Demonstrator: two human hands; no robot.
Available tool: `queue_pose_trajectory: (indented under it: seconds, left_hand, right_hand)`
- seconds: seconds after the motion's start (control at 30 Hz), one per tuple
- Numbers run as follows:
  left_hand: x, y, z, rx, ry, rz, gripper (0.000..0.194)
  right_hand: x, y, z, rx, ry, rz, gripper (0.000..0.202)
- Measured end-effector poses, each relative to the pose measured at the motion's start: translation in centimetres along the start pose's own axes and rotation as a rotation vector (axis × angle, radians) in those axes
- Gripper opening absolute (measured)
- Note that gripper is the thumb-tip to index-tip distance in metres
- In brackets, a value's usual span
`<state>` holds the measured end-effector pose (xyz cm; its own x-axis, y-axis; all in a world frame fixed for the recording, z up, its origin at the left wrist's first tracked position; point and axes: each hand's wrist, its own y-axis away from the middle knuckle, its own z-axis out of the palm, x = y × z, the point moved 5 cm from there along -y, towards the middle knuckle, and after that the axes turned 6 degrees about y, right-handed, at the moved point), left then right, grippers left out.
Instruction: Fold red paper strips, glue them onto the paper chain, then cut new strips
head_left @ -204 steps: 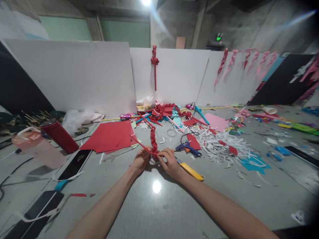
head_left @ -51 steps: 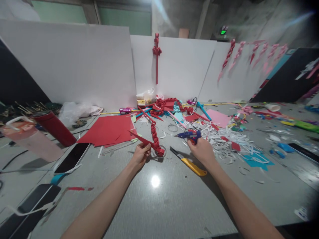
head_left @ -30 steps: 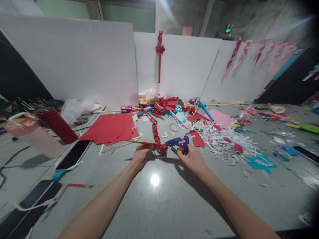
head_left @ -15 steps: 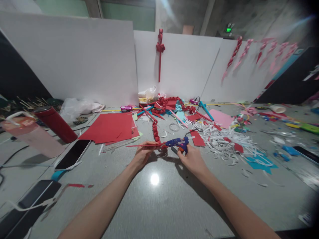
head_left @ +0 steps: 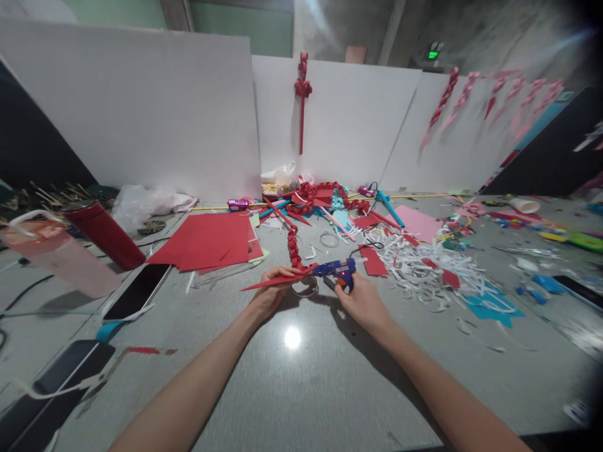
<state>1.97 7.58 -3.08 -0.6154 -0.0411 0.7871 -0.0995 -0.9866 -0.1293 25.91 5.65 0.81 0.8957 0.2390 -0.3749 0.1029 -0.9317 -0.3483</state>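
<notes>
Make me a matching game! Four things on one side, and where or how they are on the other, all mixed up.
1. glue gun
2. pointed red strip
3. red sheets
4. white paper shreds

A. tangled in a messy heap
B. in the left hand
C. lying flat in a pile
D. in the right hand

Pairs: 1-D, 2-B, 3-C, 4-A

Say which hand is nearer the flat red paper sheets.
Left. The left hand is close, front-right of the red sheets; the right hand is farther right, gripping a blue plastic glue gun.
</notes>
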Motion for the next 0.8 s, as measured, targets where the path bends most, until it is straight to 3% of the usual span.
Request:
queue_pose_trajectory:
  seconds: [0.43,0.8]
  left_hand:
    - [0.32,0.19,0.38,0.021,-0.02,0.001,0.029]
    - [0.19,0.13,0.31,-0.029,-0.016,0.008,0.025]
  right_hand:
    - [-0.22,0.04,-0.01,-0.027,-0.038,-0.007,0.016]
    - [0.22,-0.11,0.19,-0.039,0.014,0.017,0.013]
